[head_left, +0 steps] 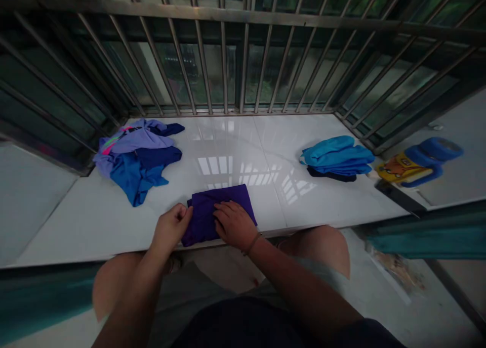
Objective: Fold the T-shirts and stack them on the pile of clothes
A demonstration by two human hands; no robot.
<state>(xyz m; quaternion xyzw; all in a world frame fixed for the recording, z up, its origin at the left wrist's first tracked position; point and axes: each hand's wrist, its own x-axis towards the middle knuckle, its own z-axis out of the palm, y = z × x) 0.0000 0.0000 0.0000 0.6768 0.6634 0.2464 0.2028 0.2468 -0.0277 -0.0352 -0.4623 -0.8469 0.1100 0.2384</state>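
One purple cloth (203,205) | left hand (171,225) pinching edge | right hand (236,225) flat | ledge (235,138) stretching beyond

The folded purple garment (205,214) before you is matt, smooth-looking cloth. You have more cloth in the heaped clothes (142,153), rumpled and without shine, and in the stacked blue clothes (337,155), softly creased. Your white windowsill (237,158) looks like glazed tile, glossy enough to mirror light. The window bars (212,14) are smooth, dull-sheened metal; the blue-and-yellow bottle (410,166) looks plastic.
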